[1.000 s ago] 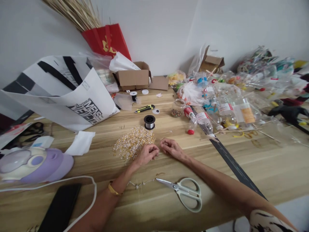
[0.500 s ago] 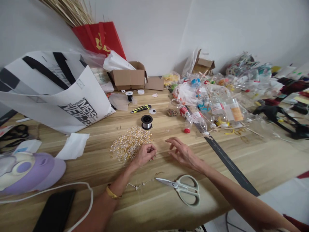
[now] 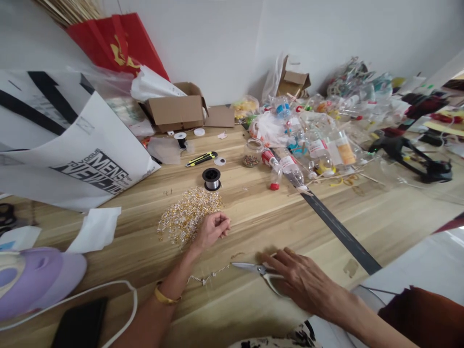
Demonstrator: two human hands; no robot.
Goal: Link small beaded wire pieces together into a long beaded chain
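My left hand (image 3: 213, 230) rests at the right edge of a pile of gold and clear beads (image 3: 183, 212). Its fingers are pinched together, and whatever may be between them is too small to make out. My right hand (image 3: 299, 278) lies over the handles of the scissors (image 3: 249, 266), fingers stretched and slightly apart, covering much of the pale grips. The blades point left. By their tip lie a beaded chain (image 3: 205, 279) and a short gold-coloured chain (image 3: 237, 255). A black spool of thin wire (image 3: 211, 180) stands behind the beads.
At the back are a yellow-black utility knife (image 3: 201, 159), a cardboard box (image 3: 177, 112) and a jar of beads (image 3: 251, 160). Plastic bottles (image 3: 292, 169) crowd the right. A white bag (image 3: 90, 154), purple cap (image 3: 54, 273), phone (image 3: 79, 321) and white cable (image 3: 135, 302) are leftward.
My right hand has come down and toward me, from above the table onto the scissors' handles. My left hand stays pinched beside the beads. The view has shifted to the right.
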